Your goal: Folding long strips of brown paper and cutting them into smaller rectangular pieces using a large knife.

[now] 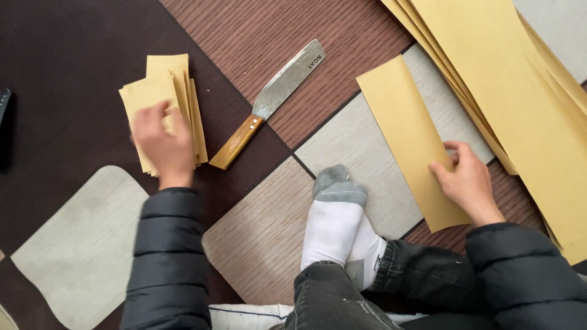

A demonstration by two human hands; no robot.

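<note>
Left hand (160,145) flat on a small stack of cut tan paper pieces (166,98), fingers together and slightly curled, blurred; stack on the dark floor mat (55,79) toward its upper left. Right hand (466,180) pinching the right edge of a long tan paper strip (408,131), thumb and fingers clamped on it; strip flat on the patterned floor, just beside a big pile of tan paper sheets (507,79) at the upper right corner. Cleaver with wooden handle (272,101) between both hands, untouched. Socked feet (339,226) crossed at the lower middle.
</note>
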